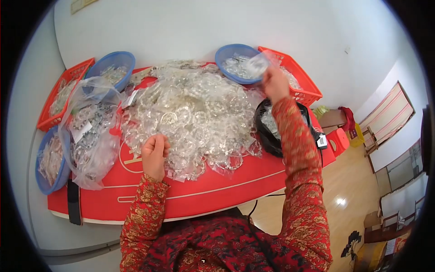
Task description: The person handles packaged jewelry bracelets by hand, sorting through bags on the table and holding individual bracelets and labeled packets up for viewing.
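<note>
A large heap of small clear plastic packets (195, 109) with silvery, ring-shaped pieces inside covers the middle of the red table (226, 195). My right hand (275, 84) is raised at the back right, closed on a clear plastic packet (257, 65) blurred by motion. That packet is over the right edge of a blue basin (233, 81), beside a red plastic basket (303, 96). At the heap's front left edge is my left hand (155, 156), its fingers curled in. Whatever they may hold is hidden.
A black bag (263, 136) of packets stands right of the heap. At left are a big clear bag (90, 170) of packets, two blue basins (131, 59) (45, 187) and another red basket (44, 120). A black cable (253, 208) hangs at the front edge.
</note>
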Demonstrator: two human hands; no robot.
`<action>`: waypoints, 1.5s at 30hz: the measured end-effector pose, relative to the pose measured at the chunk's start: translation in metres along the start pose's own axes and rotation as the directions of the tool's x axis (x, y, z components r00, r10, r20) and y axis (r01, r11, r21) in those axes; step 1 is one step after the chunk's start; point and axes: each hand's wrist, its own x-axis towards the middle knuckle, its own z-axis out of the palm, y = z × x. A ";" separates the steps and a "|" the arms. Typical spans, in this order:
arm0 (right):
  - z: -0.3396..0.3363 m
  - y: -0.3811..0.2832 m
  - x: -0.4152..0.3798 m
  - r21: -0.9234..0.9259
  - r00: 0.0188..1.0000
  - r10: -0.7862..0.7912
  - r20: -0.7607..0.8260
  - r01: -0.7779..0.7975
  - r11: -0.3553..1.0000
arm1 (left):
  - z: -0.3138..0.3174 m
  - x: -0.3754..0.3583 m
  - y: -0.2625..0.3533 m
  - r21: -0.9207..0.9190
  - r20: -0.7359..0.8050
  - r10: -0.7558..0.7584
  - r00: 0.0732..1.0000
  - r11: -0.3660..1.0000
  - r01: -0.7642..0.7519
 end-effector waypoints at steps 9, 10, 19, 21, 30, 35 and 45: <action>0.014 -0.046 0.026 0.782 0.695 0.421 0.583 -0.621 -0.057 | 0.003 -0.001 -0.001 0.081 -0.050 0.027 0.998 0.996 -0.023; 0.017 -0.067 0.015 0.751 0.696 0.361 0.620 -0.660 -0.018 | 0.001 0.001 -0.004 0.099 -0.052 0.029 0.998 0.995 -0.024; 0.044 -0.139 -0.027 0.592 0.970 -0.072 0.231 -0.082 0.802 | -0.001 0.003 -0.005 0.237 -0.072 0.160 0.984 0.962 -0.139; 0.046 -0.153 -0.029 0.543 0.959 -0.157 0.234 0.005 0.840 | -0.001 0.003 -0.004 0.211 -0.072 0.161 0.984 0.967 -0.142; 0.065 -0.178 -0.036 0.420 0.760 -0.022 0.649 -0.334 0.844 | -0.004 0.005 -0.005 0.248 -0.039 0.154 0.987 0.959 -0.140; 0.050 -0.173 -0.039 0.657 0.780 0.087 0.620 -0.577 0.486 | -0.007 0.006 -0.006 0.245 -0.032 0.159 0.987 0.958 -0.147; 0.015 -0.187 -0.091 0.543 0.633 0.052 0.773 -0.617 -0.569 | 0.004 -0.004 0.007 -0.022 0.133 -0.112 0.985 0.993 0.116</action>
